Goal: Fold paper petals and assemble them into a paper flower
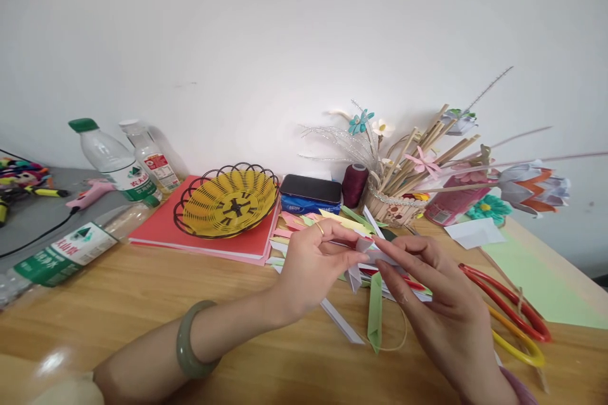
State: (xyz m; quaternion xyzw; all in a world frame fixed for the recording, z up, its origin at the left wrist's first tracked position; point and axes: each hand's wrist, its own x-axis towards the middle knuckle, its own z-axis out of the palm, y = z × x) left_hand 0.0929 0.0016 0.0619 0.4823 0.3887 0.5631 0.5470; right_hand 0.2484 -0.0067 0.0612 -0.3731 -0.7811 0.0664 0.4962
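My left hand (311,266) pinches a small folded piece of white paper (375,255) between thumb and fingers, over the middle of the table. From the other side, my right hand (434,297) has its thumb and fingers closed on the same paper. Part of the paper is hidden behind the fingers. Just below the hands, a folded green paper strip (375,316) lies on the wood, near a folded white strip (342,323). A pile of coloured paper strips (289,228) spreads behind and under the hands.
A yellow woven basket (228,202) rests on red paper (161,228). Plastic bottles (71,253) and a pink glue gun (90,196) are at left. Scissors (517,304) with red and yellow handles lie at right. Behind stand a thread spool (354,185) and a stick-filled holder (392,205).
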